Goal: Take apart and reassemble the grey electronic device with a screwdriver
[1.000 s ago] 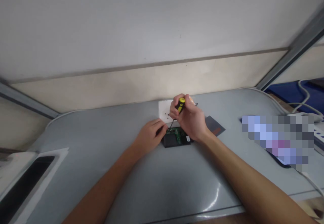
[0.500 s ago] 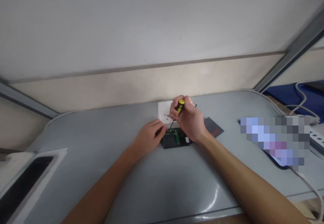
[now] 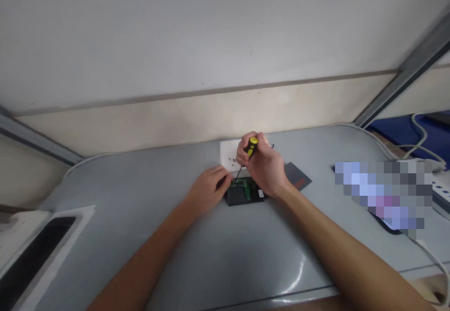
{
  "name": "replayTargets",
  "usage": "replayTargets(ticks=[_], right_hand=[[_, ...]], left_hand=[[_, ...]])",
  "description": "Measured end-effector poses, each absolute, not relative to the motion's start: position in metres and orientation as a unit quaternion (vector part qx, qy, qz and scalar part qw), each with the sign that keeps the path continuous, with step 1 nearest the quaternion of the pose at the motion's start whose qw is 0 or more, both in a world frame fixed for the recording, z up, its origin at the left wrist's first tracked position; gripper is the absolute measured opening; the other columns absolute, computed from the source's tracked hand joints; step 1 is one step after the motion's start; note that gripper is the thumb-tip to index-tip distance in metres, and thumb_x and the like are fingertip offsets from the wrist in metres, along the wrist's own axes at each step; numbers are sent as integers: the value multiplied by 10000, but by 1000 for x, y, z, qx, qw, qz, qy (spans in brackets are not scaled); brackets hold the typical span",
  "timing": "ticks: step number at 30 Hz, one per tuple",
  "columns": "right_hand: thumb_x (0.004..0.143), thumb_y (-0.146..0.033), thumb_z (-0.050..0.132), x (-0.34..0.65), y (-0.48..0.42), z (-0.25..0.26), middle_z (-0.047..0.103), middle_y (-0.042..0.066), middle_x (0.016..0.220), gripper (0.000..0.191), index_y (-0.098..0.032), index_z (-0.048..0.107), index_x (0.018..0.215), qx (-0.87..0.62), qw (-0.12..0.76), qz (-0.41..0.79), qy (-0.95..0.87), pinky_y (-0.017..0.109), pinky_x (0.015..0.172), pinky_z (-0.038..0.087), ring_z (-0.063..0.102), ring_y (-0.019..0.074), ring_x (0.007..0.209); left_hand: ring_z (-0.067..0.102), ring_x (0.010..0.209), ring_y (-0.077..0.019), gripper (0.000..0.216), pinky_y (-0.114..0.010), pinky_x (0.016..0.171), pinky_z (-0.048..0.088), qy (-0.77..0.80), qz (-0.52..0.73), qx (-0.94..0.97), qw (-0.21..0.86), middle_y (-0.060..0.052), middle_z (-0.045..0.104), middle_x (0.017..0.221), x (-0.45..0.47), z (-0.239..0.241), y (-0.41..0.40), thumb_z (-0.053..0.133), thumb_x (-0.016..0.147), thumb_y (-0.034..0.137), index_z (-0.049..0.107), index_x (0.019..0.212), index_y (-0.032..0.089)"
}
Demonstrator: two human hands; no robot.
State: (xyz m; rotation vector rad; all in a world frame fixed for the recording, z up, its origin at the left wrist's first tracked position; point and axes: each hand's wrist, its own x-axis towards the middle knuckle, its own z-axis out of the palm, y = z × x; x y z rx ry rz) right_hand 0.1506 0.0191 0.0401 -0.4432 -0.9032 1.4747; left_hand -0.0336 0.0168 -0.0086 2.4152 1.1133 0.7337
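A black-and-yellow screwdriver (image 3: 251,148) is wrapped in the fingers of my right hand (image 3: 266,168). Its shaft slants down to the left, and the tip meets the upper left part of a green circuit board (image 3: 247,191). That board sits in an opened black casing (image 3: 236,202) lying flat on the table. My left hand (image 3: 210,187) is closed, with thumb and fingertips gripping the casing's upper left corner. Behind the casing is a white sheet of paper (image 3: 227,148) with several tiny dark screws (image 3: 232,160) on it, partly covered by my right hand.
A dark flat panel (image 3: 298,176) lies right of my right wrist on the grey table (image 3: 140,184). Farther right is a phone-like device with a blurred screen (image 3: 383,198) and a white cable (image 3: 431,255). A black object (image 3: 38,259) rests on white paper at the left.
Hands, screwdriver and casing keep nearly the same places. The whole view has shifted very slightly.
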Motion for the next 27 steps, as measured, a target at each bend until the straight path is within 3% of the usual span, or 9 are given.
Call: replayTargets(ticks=[27], right_hand=[[1056, -488, 439, 152, 18, 41, 379, 8, 732, 386, -230, 591, 812, -198, 632, 638, -393, 301, 599, 377, 356, 160, 629]], left_hand=[[590, 807, -178, 313, -336, 792, 470, 402, 258, 857, 193, -30, 644, 851, -33, -7, 16, 417, 1078, 311, 617, 865, 197]])
